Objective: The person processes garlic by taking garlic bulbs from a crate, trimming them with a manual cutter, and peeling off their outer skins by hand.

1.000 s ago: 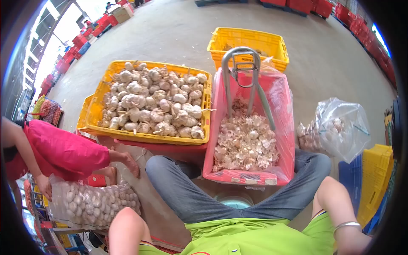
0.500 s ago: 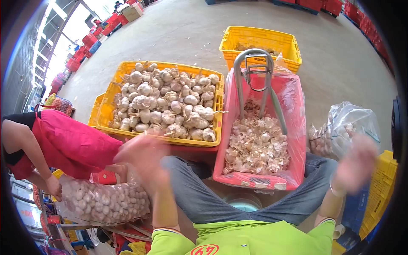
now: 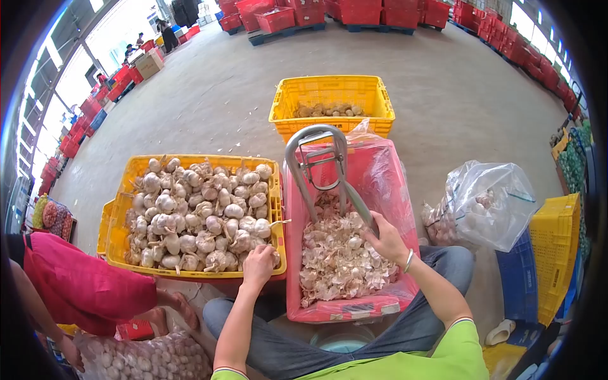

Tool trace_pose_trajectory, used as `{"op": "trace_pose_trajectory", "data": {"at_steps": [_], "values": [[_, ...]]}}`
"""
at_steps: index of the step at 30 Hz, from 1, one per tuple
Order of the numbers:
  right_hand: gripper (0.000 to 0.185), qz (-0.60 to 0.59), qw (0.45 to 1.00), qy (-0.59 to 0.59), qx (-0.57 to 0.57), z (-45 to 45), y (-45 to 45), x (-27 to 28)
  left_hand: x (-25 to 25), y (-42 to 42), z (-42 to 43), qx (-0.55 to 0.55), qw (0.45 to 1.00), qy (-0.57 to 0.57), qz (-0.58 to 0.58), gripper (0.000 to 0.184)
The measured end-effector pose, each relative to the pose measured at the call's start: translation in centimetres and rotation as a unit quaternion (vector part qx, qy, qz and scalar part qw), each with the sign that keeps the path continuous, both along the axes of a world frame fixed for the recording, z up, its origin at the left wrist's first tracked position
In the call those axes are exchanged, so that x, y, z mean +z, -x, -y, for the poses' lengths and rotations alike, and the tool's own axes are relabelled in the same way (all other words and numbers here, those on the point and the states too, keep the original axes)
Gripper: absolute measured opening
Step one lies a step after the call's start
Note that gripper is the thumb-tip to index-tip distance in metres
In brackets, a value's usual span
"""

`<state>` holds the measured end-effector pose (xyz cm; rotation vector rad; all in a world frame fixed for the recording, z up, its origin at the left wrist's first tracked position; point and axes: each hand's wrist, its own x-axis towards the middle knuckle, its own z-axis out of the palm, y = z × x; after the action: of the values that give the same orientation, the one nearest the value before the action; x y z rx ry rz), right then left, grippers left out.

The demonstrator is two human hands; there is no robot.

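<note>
My left hand (image 3: 258,267) is at the near right corner of a yellow crate (image 3: 284,215) heaped with garlic bulbs (image 3: 201,209). Its fingers are curled around a garlic bulb, mostly hidden by them. My right hand (image 3: 387,242) grips the lever handle (image 3: 360,206) of a grey metal lever cutter (image 3: 316,133). The cutter's bent tube frame stands in a pink-red bin (image 3: 405,209) lined with clear plastic. Garlic skins and trimmings (image 3: 345,259) fill the bin's near part, between my knees.
Beyond the bin stands another yellow crate (image 3: 332,82) with brownish pieces inside. Right of it lies a clear plastic bag (image 3: 494,202) of garlic. On the left, a person in a pink apron (image 3: 88,278) is beside a garlic-filled bag (image 3: 145,361). Red bins (image 3: 380,11) line the back.
Both hands were raised, blurred and apart; now the left has come down to the garlic crate and the right has taken hold of the lever handle. The view has tilted up.
</note>
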<state>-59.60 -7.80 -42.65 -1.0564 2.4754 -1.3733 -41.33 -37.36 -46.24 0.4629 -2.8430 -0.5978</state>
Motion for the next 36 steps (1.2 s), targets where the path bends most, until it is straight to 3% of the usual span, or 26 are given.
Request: {"op": "trace_pose_trajectory", "data": {"at_steps": [2,3,6,9,12,14,18,22,28,36], "values": [[0.046,0.035,0.999,-0.014,-0.006,0.3,0.0,-0.3,1.3,1.0,-0.1,0.045,0.984,-0.162,-0.055,0.014],[0.043,0.042,0.999,-0.018,-0.015,0.5,-0.1,-0.2,1.0,1.8,0.2,0.037,0.950,-0.301,-0.076,0.013],[0.036,0.059,0.998,-0.025,-0.028,0.1,-0.9,1.4,5.5,4.5,-2.7,0.017,0.760,-0.647,-0.057,0.022],[0.031,0.067,0.998,-0.002,-0.020,-0.1,-1.8,4.4,7.7,7.1,-4.6,-0.065,0.678,-0.731,-0.051,0.032],[0.029,0.083,0.996,0.013,-0.020,-0.3,-2.6,6.3,7.8,8.6,-5.9,-0.110,0.631,-0.765,-0.071,0.042],[0.029,0.108,0.994,-0.003,-0.023,-0.5,-2.8,7.2,7.7,9.0,-6.3,-0.081,0.623,-0.776,-0.062,0.045],[0.028,0.291,0.956,0.025,-0.009,-1.4,-3.0,11.0,7.6,9.7,-6.6,-0.054,0.603,-0.794,-0.060,0.048],[0.025,0.311,0.950,0.000,0.023,-1.1,-3.0,14.7,8.5,10.2,-7.3,-0.081,0.607,-0.788,-0.063,0.050],[0.023,0.312,0.949,-0.022,0.034,-0.6,-3.0,15.7,6.4,11.9,-7.3,-0.037,0.592,-0.805,-0.019,0.041],[0.021,0.247,0.967,-0.052,0.014,-0.2,-3.3,14.5,7.6,11.9,-7.2,-0.061,0.521,-0.848,-0.081,0.031]]}}
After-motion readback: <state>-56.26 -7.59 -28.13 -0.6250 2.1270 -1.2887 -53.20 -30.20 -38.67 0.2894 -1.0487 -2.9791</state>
